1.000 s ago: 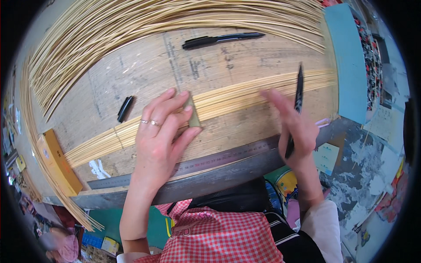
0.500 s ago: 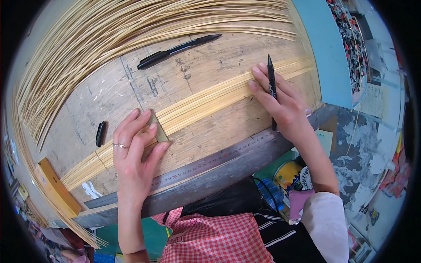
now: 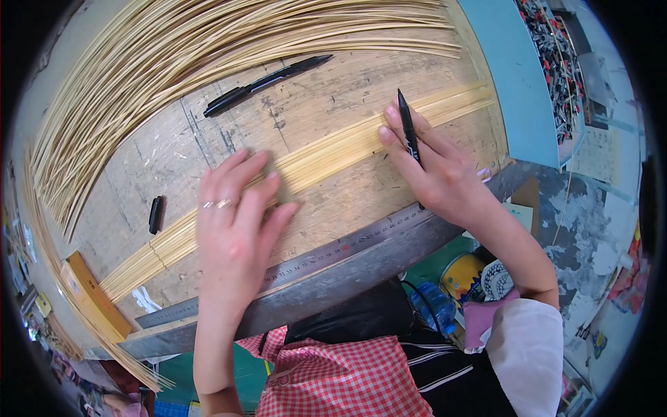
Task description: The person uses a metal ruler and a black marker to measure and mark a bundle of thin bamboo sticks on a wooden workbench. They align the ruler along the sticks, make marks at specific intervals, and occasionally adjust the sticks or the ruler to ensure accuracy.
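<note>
Scuffed wooden desk (image 3: 208,149) fills the frame, w/ a big fan of loose bamboo strips (image 3: 139,62) across the top and upper left. Since half a sec ago I see the left hand (image 3: 233,233) has slid toward frame centre, and it now lies flat on the aligned strip bundle (image 3: 333,149), fingers spread, gripping nothing, just pressing down. Right hand (image 3: 438,174) sits right of centre, fingers closed round a black marker (image 3: 408,128), tip pointing up-frame at the bundle's far part. My read: the bundle's now pinned for marking, but I can't tell if the tip actually touches.

Bundle itself: pale yellow, thin flat strips packed side by side, running diagonally from lower left to upper right. Second marker (image 3: 267,83) lies upper centre, a black cap (image 3: 155,214) at left, metal ruler (image 3: 333,254) along the desk's near edge.
</note>
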`<state>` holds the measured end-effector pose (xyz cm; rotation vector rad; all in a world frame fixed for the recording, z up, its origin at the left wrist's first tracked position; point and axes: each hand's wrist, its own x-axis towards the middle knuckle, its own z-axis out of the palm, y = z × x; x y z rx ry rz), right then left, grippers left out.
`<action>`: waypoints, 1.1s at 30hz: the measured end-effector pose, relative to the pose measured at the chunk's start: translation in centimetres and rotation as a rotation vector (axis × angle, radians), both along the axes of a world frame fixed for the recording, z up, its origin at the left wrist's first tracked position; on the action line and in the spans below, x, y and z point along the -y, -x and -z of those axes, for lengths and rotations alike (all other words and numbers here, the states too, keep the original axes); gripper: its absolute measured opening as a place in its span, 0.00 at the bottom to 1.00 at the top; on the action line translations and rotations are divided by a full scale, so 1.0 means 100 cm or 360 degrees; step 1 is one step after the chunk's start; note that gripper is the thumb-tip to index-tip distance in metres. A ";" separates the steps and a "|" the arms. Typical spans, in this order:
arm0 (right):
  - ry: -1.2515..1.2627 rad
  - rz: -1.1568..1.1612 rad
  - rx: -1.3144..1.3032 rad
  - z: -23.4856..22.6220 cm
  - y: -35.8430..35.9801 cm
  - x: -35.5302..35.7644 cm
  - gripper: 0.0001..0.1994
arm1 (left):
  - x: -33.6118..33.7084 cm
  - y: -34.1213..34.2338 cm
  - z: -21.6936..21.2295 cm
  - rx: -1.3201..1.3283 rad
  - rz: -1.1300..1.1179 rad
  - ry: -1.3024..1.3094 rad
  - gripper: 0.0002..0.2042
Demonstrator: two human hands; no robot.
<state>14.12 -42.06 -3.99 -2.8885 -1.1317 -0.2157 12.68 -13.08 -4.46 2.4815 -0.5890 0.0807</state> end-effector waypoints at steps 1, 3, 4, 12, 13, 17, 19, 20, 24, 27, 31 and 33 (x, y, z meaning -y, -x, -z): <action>-0.0004 -0.0017 0.0010 0.000 -0.001 0.000 0.20 | 0.013 -0.006 0.001 0.0029 0.0046 0.0025 0.17; -0.0010 -0.0043 0.0031 0.001 -0.002 0.000 0.21 | 0.039 -0.019 0.004 0.0087 0.0145 0.0076 0.17; -0.0020 -0.0048 0.0033 0.001 -0.001 0.001 0.21 | 0.051 -0.024 0.006 0.0092 0.0171 0.0108 0.16; -0.0179 -0.0068 0.0003 0.006 -0.001 0.005 0.22 | 0.086 -0.023 0.017 -0.0032 0.0127 0.0299 0.16; -0.0201 -0.0071 0.0001 0.007 -0.001 0.006 0.22 | 0.085 -0.022 0.017 -0.0051 0.0118 0.0316 0.16; -0.0276 -0.0050 0.0013 0.010 -0.001 0.008 0.22 | 0.086 -0.022 0.019 -0.0034 0.0104 0.0357 0.17; -0.0327 -0.0024 0.0016 0.012 -0.001 0.008 0.21 | 0.085 -0.023 0.020 0.0001 0.0112 0.0352 0.17; -0.0361 -0.0004 0.0013 0.012 -0.001 0.008 0.20 | 0.085 -0.023 0.019 0.0010 0.0124 0.0343 0.17; -0.0672 0.0051 -0.0057 0.015 -0.006 0.014 0.19 | 0.085 -0.025 0.019 0.0012 0.0149 0.0354 0.18; -0.1259 0.0244 -0.0384 0.007 -0.002 0.012 0.27 | 0.083 -0.024 0.020 0.0016 0.0148 0.0372 0.18; -0.1876 0.0510 -0.0929 0.000 0.005 0.004 0.46 | 0.083 -0.025 0.019 0.0031 0.0150 0.0378 0.18; -0.2178 0.0549 -0.1020 0.008 0.006 -0.003 0.43 | 0.084 -0.025 0.019 0.0048 0.0157 0.0381 0.19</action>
